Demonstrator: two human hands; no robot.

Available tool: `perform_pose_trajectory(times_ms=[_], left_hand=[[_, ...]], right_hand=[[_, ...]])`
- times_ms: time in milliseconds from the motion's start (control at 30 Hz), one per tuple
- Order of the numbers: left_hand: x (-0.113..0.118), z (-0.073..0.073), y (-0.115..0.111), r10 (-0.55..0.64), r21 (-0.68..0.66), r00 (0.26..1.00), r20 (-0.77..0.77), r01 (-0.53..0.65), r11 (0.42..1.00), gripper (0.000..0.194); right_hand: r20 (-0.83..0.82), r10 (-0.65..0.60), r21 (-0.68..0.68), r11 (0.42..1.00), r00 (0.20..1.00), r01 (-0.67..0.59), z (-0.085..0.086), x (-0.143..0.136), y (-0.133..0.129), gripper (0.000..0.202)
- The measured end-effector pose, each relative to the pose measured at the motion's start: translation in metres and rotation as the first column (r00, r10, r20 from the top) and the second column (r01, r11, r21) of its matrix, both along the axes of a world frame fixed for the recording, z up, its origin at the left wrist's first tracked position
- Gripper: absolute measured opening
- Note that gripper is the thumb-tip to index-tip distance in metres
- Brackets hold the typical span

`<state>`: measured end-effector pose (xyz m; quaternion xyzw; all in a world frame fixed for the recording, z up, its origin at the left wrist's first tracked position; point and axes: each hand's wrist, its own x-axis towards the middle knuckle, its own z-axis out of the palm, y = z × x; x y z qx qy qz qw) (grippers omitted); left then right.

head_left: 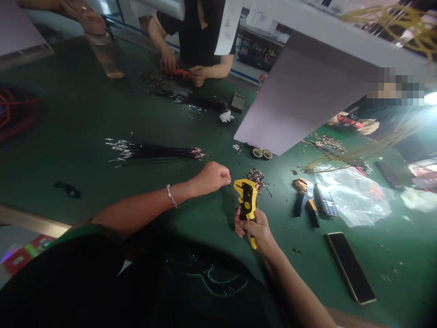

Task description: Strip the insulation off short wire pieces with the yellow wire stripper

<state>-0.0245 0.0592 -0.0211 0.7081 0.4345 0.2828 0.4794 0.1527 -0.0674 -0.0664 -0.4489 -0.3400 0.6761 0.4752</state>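
My right hand (257,228) is wrapped round the handles of a yellow and black wire stripper (247,200), its jaws pointing up and left. Just left of those jaws, my left hand (213,176) is closed in a pinch. Whatever sits between its fingertips is too small to name. Behind my left hand lies a bundle of black wires (157,151), with pale metal ends on the left and bare copper ends on the right. A heap of small cut scraps (256,176) lies just beyond the stripper.
To the right lie a second wire stripper (305,200), a keypad phone (327,200), a clear plastic bag (358,196) and a smartphone (350,268). Tape rolls (262,153) sit near a hanging grey panel (300,91). Across the table a co-worker's hands (184,70) hold an orange-red tool.
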Motion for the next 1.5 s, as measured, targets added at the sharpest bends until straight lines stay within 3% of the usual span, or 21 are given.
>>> perform_pose_trajectory(times_ms=[267, 767, 1233, 1500], left_hand=[[0.0, -0.006, 0.002, 0.022, -0.051, 1.0, 0.01, -0.021, 0.998, 0.008], [0.001, -0.019, 0.002, 0.084, -0.065, 0.996, -0.003, -0.084, 0.994, 0.011], [0.004, -0.017, -0.012, 0.065, 0.054, 0.998, -0.003, -0.065, 0.996, 0.015], [0.003, -0.019, -0.002, 0.11, -0.004, 0.994, -0.013, -0.11, 0.994, 0.011]], right_hand=[[-0.011, 0.04, -0.024, 0.999, 0.999, -0.04, 0.002, 0.0, -0.003, 0.02], [-0.155, -0.013, -0.08, 0.997, 0.988, 0.001, 0.005, -0.002, 0.004, 0.02], [-0.046, -0.062, -0.053, 0.997, 0.997, 0.06, -0.001, -0.002, 0.009, 0.02], [-0.023, -0.02, -0.051, 0.999, 1.0, 0.018, -0.002, 0.0, 0.006, 0.022]])
